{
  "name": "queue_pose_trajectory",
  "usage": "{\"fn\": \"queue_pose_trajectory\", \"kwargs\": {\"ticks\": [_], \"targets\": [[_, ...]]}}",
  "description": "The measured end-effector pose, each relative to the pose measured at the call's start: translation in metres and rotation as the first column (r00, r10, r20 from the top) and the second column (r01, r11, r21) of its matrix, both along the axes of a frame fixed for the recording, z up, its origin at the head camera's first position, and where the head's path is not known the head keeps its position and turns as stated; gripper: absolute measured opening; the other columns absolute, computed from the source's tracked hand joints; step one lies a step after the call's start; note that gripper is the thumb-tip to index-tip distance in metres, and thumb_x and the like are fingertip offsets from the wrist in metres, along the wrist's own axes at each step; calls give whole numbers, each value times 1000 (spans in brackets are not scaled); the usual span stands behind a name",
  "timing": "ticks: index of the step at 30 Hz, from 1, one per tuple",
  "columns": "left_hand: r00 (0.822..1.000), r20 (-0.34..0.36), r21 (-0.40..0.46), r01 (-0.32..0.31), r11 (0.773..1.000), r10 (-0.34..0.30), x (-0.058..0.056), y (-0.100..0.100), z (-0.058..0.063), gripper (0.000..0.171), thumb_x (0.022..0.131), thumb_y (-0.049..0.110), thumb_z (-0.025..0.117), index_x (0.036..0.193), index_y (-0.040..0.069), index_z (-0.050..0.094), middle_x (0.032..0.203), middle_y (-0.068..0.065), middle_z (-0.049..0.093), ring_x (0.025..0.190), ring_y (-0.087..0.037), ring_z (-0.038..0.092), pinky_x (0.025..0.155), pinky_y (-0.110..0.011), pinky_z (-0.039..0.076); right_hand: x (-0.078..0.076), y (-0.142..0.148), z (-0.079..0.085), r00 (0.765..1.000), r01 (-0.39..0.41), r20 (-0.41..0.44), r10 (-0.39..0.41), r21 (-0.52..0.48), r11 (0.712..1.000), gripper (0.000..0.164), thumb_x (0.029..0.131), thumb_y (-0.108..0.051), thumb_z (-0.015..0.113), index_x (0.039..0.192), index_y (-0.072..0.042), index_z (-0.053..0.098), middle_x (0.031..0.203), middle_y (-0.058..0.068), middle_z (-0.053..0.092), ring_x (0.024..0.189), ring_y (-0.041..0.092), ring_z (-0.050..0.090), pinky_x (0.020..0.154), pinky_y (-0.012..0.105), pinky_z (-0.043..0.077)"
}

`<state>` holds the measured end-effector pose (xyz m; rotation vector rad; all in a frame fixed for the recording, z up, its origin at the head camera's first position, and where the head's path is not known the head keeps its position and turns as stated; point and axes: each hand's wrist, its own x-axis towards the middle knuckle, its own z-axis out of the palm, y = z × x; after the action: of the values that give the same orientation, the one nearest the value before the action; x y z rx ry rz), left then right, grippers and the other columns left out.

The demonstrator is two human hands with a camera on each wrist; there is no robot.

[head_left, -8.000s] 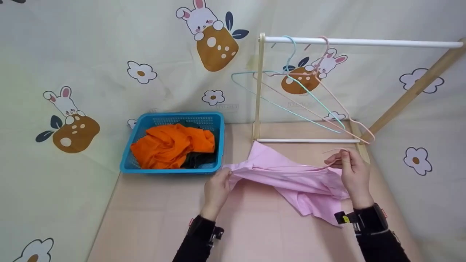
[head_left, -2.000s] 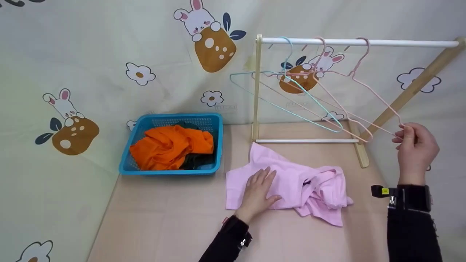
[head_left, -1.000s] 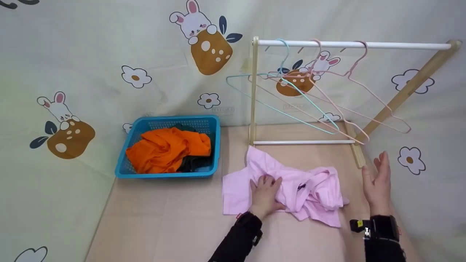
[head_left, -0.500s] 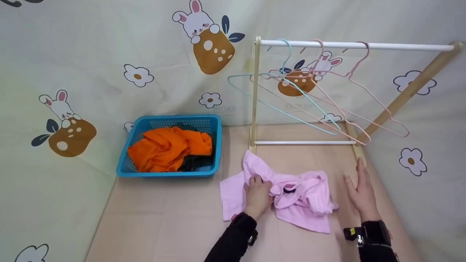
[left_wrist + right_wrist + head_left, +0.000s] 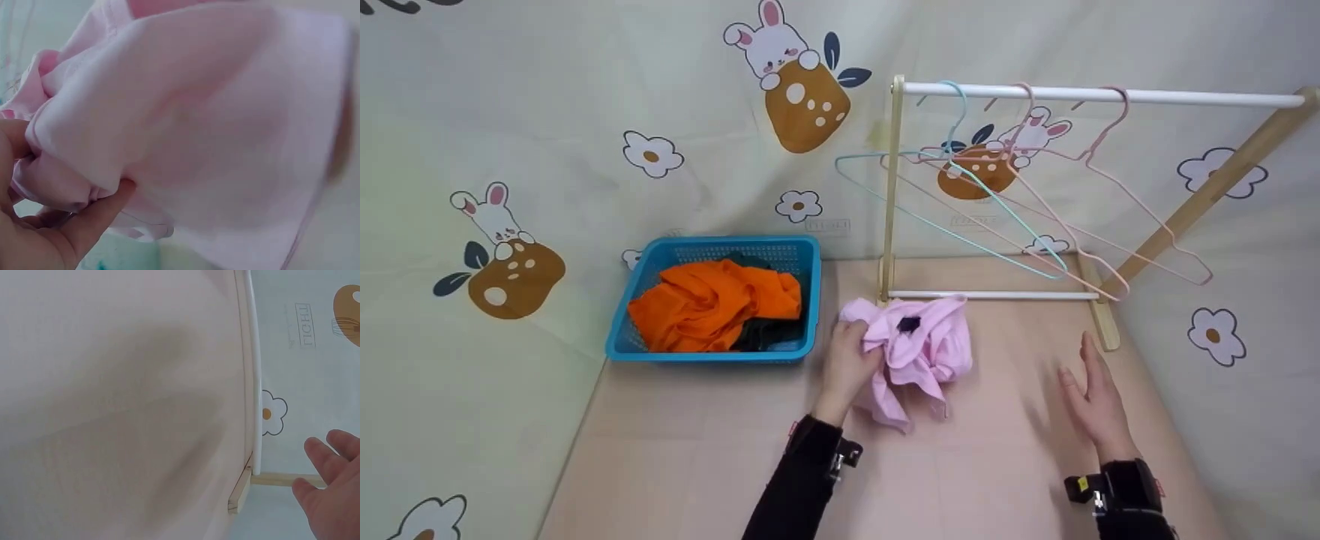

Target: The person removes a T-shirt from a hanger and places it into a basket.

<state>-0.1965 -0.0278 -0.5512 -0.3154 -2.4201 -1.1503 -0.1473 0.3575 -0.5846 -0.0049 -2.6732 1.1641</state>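
A crumpled pink garment [image 5: 945, 345] with a small dark patch hangs bunched from my left hand [image 5: 846, 367], whose fingers and thumb grip it just right of the basket. The left wrist view shows the pink cloth [image 5: 197, 124] filling most of the picture, pinched between thumb and fingers [image 5: 107, 211]. My right hand [image 5: 1095, 401] hovers over the table at the right, its fingers straight and holding nothing; in the right wrist view part of that hand [image 5: 334, 486] shows at the lower right corner.
A blue basket [image 5: 712, 357] with an orange cloth [image 5: 712, 304] and dark cloth stands at the left. Behind is a rack with a white rail [image 5: 1200, 97] and wooden legs. From it hang a mint hanger [image 5: 1020, 223] and two pink hangers, one the right-hand pink hanger [image 5: 1140, 199].
A pink hanger went from my right hand onto the rail, and that hand let go and came down. My left hand went from resting on the garment to gripping and lifting it leftward.
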Motion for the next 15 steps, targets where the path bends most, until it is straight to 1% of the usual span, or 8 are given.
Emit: {"fn": "queue_pose_trajectory", "kwargs": {"ticks": [3,6,10,12,15], "targets": [[999,-39,36,-36,999,37,-3,-18,21,17,71,2,73,81,3,59,89,-14,56,85,-31,55,74,-43,48,0,0,-1,1000,-10,4,10,1,1000,73,102,-25,53,160,-13,11,157,27,24,138,51,28,104,70,23],[995,-69,68,-70,995,75,-4,-37,41,17,75,2,73,86,2,61,92,-15,55,86,-31,54,75,-42,49,0,0,-1,1000,-12,20,12,6,1000,73,102,-25,53,160,-14,10,157,27,23,138,52,28,104,71,23],[984,-116,110,-124,986,136,-5,-65,62,16,78,2,72,92,1,63,93,-16,54,86,-30,52,75,-41,47,0,0,-2,999,-12,33,12,4,1000,73,102,-24,53,160,-13,10,158,26,21,139,52,27,104,72,22],[973,-148,136,-156,978,175,-6,-78,71,16,79,2,72,93,1,63,92,-16,54,86,-30,51,74,-40,45,-1,0,-2,1000,-14,27,14,-1,1000,72,102,-24,53,160,-13,11,158,26,22,139,51,28,104,71,22],[946,-214,179,-205,962,242,-7,-98,82,15,78,2,71,91,0,63,90,-17,55,86,-32,51,73,-41,42,-1,1,-2,1000,-19,20,20,-4,1000,71,103,-24,53,160,-12,12,158,26,22,138,51,28,104,71,22]]}}
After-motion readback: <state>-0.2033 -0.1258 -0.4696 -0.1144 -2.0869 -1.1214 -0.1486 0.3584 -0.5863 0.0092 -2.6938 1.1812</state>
